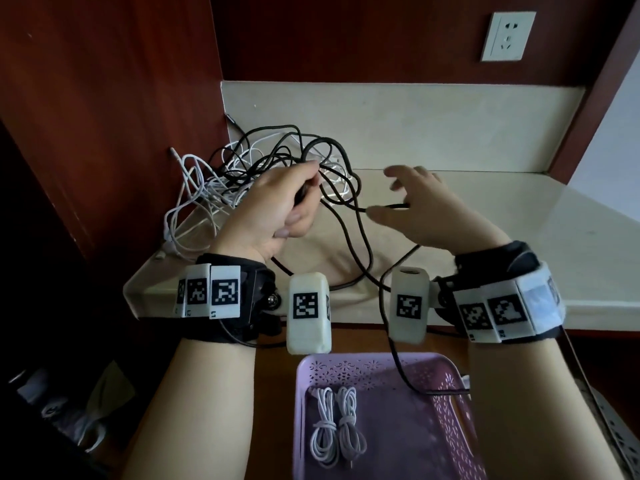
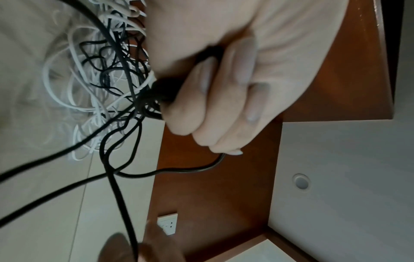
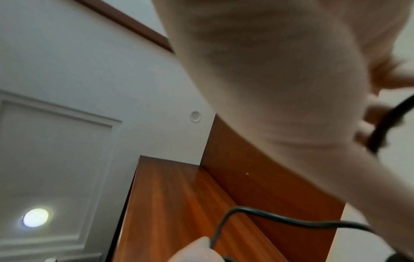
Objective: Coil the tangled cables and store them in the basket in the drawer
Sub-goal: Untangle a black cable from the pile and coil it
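1. The tangled cables [image 1: 221,181] lay at the tabletop's [image 1: 519,216] left rear corner, against the wall.
2. The left hand [image 1: 273,206] clamped the gathered black cable [image 1: 349,220], which ran rightward.
3. The right hand [image 1: 433,209], fingers spread, touched that strand; open room lay right.
4. The basket [image 1: 443,427] waited below.

Head view: dim overall, strongest light arriving from the right; dark vignetting at the left edge, straight edges bowed by the wide lens. Right wrist view: round ceiling lamp [image 3: 35,217] blooms with glare; right hand [image 3: 280,92] motion-blurred. Left wrist view: white cables [image 2: 89,99] soft and smeared.
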